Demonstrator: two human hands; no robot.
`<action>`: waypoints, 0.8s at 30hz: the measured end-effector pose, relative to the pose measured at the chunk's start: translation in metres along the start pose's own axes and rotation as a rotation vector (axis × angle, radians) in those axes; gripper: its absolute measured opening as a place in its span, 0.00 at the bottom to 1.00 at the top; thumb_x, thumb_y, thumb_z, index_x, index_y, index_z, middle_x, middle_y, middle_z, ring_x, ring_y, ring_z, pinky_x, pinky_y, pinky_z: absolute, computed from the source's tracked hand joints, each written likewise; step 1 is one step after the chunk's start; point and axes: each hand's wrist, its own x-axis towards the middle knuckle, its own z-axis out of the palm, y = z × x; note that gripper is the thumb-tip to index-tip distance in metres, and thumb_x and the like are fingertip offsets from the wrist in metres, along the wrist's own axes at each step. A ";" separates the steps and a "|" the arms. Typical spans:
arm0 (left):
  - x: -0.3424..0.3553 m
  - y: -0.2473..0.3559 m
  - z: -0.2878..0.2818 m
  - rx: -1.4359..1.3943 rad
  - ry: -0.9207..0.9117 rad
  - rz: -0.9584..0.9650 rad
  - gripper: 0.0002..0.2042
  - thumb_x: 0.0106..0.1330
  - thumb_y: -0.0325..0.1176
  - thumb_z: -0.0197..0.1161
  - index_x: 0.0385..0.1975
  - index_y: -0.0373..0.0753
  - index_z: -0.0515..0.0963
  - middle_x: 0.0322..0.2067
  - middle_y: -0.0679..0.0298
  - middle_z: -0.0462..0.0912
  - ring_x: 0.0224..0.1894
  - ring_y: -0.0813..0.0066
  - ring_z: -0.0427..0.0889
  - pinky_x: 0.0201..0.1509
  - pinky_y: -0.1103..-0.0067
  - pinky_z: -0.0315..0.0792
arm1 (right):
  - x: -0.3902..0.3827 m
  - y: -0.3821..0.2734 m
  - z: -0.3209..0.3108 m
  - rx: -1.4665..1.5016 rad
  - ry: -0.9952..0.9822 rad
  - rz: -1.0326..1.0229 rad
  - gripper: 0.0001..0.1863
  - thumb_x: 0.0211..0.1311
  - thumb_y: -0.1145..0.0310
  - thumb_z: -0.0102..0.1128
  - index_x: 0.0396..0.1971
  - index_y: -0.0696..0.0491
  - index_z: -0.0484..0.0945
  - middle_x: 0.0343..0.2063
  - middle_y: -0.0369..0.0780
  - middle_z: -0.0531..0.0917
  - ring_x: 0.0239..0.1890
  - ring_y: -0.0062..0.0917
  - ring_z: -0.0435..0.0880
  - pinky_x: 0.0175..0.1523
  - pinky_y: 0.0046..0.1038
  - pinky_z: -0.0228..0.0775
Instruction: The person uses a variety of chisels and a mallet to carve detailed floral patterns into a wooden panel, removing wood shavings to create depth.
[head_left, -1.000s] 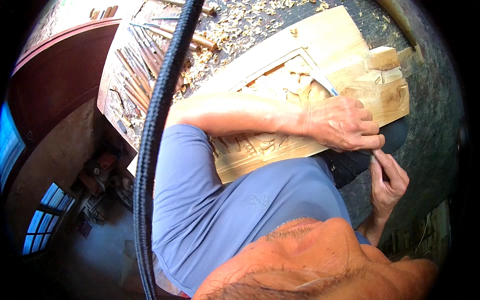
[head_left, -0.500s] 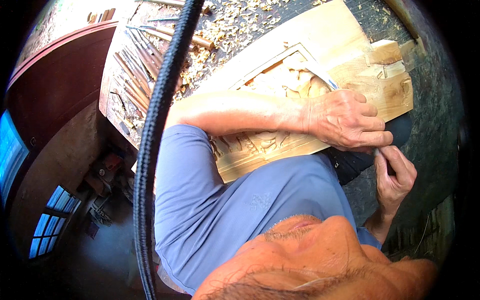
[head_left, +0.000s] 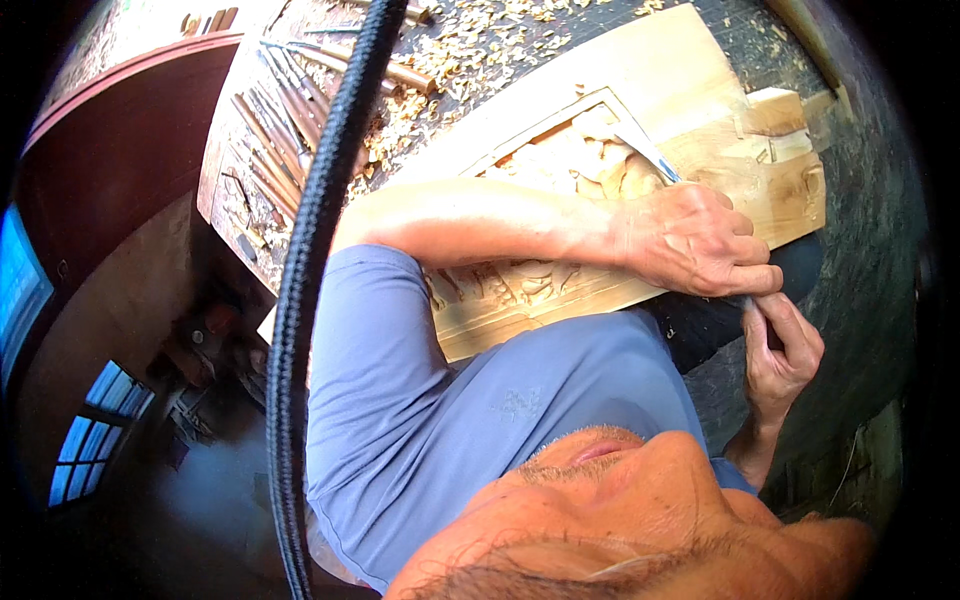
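Observation:
A pale wooden board (head_left: 660,65) lies slanted before me, with a recessed relief carving (head_left: 580,160) inside a cut border and more carving near its front edge. My left hand (head_left: 690,240) rests on the board, its forearm crossing the carving and hiding part of it. Its fingers are wrapped round a carving chisel (head_left: 653,158), whose flat pale blade points to the far left over the recess. Just past the near edge of the board, my right hand (head_left: 785,350) is closed against the lower end of the tool, beside my left fingers. The chisel's handle is mostly hidden.
Several wood-handled carving tools (head_left: 280,130) lie at the far left of the dark table, with curled shavings (head_left: 480,50) scattered beyond. A jointed wooden block (head_left: 775,112) is at the board's right end. A black braided cord (head_left: 318,200) hangs across the view. Below left is a dim room with a window (head_left: 100,430).
My right hand has shifted slightly left, still against the tool's end. The chisel and my left hand keep nearly the same place on the board. The whole view has moved a little.

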 end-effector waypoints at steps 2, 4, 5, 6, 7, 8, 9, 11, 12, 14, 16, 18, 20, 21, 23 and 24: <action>-0.001 0.001 0.001 0.004 -0.003 0.000 0.08 0.67 0.38 0.65 0.43 0.49 0.78 0.26 0.73 0.75 0.28 0.77 0.84 0.25 0.75 0.76 | -0.001 -0.002 0.003 0.002 0.038 0.005 0.09 0.66 0.92 0.66 0.43 0.67 0.85 0.30 0.39 0.84 0.32 0.19 0.81 0.38 0.23 0.73; -0.001 0.001 0.001 0.009 -0.009 -0.005 0.07 0.67 0.38 0.65 0.42 0.48 0.78 0.26 0.73 0.75 0.28 0.76 0.85 0.25 0.75 0.76 | -0.001 -0.004 0.005 0.007 0.039 0.020 0.09 0.66 0.91 0.66 0.43 0.67 0.85 0.30 0.39 0.84 0.32 0.19 0.81 0.38 0.23 0.73; -0.001 0.001 -0.001 0.009 -0.018 -0.016 0.07 0.67 0.38 0.65 0.42 0.49 0.78 0.26 0.73 0.75 0.28 0.76 0.85 0.25 0.74 0.76 | 0.000 -0.004 0.005 0.012 0.021 0.027 0.09 0.66 0.91 0.66 0.43 0.67 0.85 0.30 0.39 0.84 0.32 0.19 0.81 0.38 0.23 0.73; -0.002 0.002 -0.003 0.009 -0.027 -0.028 0.07 0.67 0.38 0.65 0.41 0.49 0.78 0.26 0.73 0.76 0.28 0.75 0.85 0.25 0.74 0.76 | 0.000 -0.004 0.004 0.018 0.003 0.034 0.09 0.66 0.91 0.66 0.43 0.67 0.86 0.30 0.40 0.84 0.32 0.19 0.81 0.38 0.23 0.73; -0.003 0.002 -0.005 0.010 -0.036 -0.039 0.07 0.67 0.38 0.65 0.41 0.49 0.77 0.26 0.72 0.76 0.28 0.75 0.85 0.25 0.73 0.76 | 0.000 -0.004 0.005 0.006 0.021 0.031 0.08 0.65 0.91 0.67 0.42 0.66 0.86 0.30 0.40 0.84 0.31 0.20 0.81 0.37 0.23 0.73; -0.003 0.002 -0.003 0.001 -0.032 -0.026 0.06 0.67 0.38 0.64 0.40 0.49 0.77 0.26 0.72 0.76 0.28 0.75 0.85 0.25 0.73 0.77 | -0.002 -0.002 0.007 -0.002 0.038 0.023 0.08 0.64 0.91 0.68 0.41 0.65 0.86 0.29 0.41 0.84 0.30 0.21 0.82 0.36 0.24 0.73; -0.002 0.002 -0.001 -0.007 -0.029 -0.013 0.06 0.67 0.38 0.64 0.40 0.49 0.77 0.27 0.72 0.76 0.28 0.74 0.85 0.25 0.73 0.77 | -0.003 -0.001 0.008 -0.011 0.055 0.014 0.08 0.63 0.90 0.69 0.40 0.65 0.86 0.29 0.42 0.85 0.29 0.21 0.82 0.35 0.25 0.72; -0.002 0.002 0.001 -0.011 -0.023 -0.007 0.06 0.67 0.38 0.64 0.40 0.49 0.77 0.27 0.72 0.77 0.28 0.74 0.86 0.25 0.72 0.77 | -0.004 -0.003 0.009 -0.009 0.078 0.009 0.08 0.65 0.90 0.68 0.42 0.66 0.86 0.30 0.40 0.84 0.30 0.20 0.81 0.37 0.23 0.73; -0.002 0.002 0.002 -0.006 -0.020 -0.014 0.06 0.66 0.38 0.64 0.39 0.49 0.77 0.26 0.72 0.77 0.28 0.74 0.86 0.25 0.72 0.77 | -0.004 -0.004 0.009 -0.009 0.090 0.010 0.08 0.66 0.90 0.67 0.43 0.66 0.86 0.30 0.39 0.84 0.31 0.19 0.81 0.37 0.23 0.73; -0.003 0.002 0.002 0.010 -0.016 -0.031 0.06 0.66 0.39 0.64 0.38 0.49 0.76 0.26 0.72 0.76 0.28 0.74 0.86 0.26 0.72 0.77 | -0.002 -0.003 0.009 -0.011 0.068 0.037 0.08 0.66 0.90 0.68 0.43 0.66 0.86 0.30 0.40 0.85 0.31 0.20 0.82 0.38 0.23 0.73; -0.005 0.003 0.001 0.036 -0.014 -0.052 0.06 0.65 0.39 0.65 0.37 0.49 0.76 0.26 0.73 0.76 0.28 0.73 0.86 0.26 0.72 0.77 | 0.000 -0.005 0.011 -0.003 0.065 0.067 0.08 0.64 0.90 0.70 0.41 0.65 0.87 0.30 0.42 0.86 0.32 0.21 0.84 0.38 0.24 0.75; -0.005 0.003 0.003 0.025 -0.013 -0.041 0.07 0.65 0.40 0.65 0.37 0.50 0.76 0.26 0.73 0.77 0.28 0.73 0.86 0.26 0.72 0.77 | -0.004 -0.002 0.013 0.013 0.075 0.053 0.08 0.64 0.89 0.70 0.41 0.65 0.86 0.30 0.42 0.86 0.32 0.21 0.84 0.39 0.24 0.75; -0.005 0.003 0.004 0.019 -0.014 -0.037 0.07 0.64 0.40 0.65 0.37 0.49 0.76 0.25 0.73 0.77 0.28 0.73 0.86 0.26 0.72 0.77 | -0.004 -0.002 0.013 0.016 0.087 0.044 0.08 0.64 0.89 0.70 0.41 0.65 0.86 0.30 0.42 0.86 0.32 0.21 0.84 0.39 0.24 0.75; -0.004 0.003 0.003 0.017 -0.017 -0.037 0.07 0.64 0.39 0.66 0.37 0.49 0.76 0.26 0.73 0.77 0.29 0.73 0.86 0.25 0.72 0.77 | -0.002 -0.003 0.013 0.012 0.095 0.043 0.08 0.64 0.89 0.71 0.41 0.65 0.86 0.30 0.42 0.86 0.32 0.21 0.84 0.39 0.24 0.76; -0.005 0.001 0.000 0.023 -0.006 -0.069 0.07 0.63 0.39 0.66 0.37 0.49 0.76 0.26 0.73 0.78 0.29 0.72 0.86 0.25 0.72 0.77 | 0.008 -0.008 0.020 0.002 0.108 0.017 0.08 0.64 0.89 0.71 0.41 0.65 0.87 0.30 0.42 0.87 0.32 0.21 0.85 0.39 0.23 0.76; -0.007 -0.002 -0.004 0.030 0.007 -0.100 0.07 0.63 0.39 0.66 0.37 0.49 0.76 0.26 0.73 0.78 0.29 0.72 0.86 0.25 0.72 0.76 | 0.015 -0.006 0.024 0.006 0.095 0.005 0.08 0.64 0.89 0.71 0.41 0.65 0.87 0.30 0.42 0.87 0.32 0.21 0.85 0.39 0.23 0.75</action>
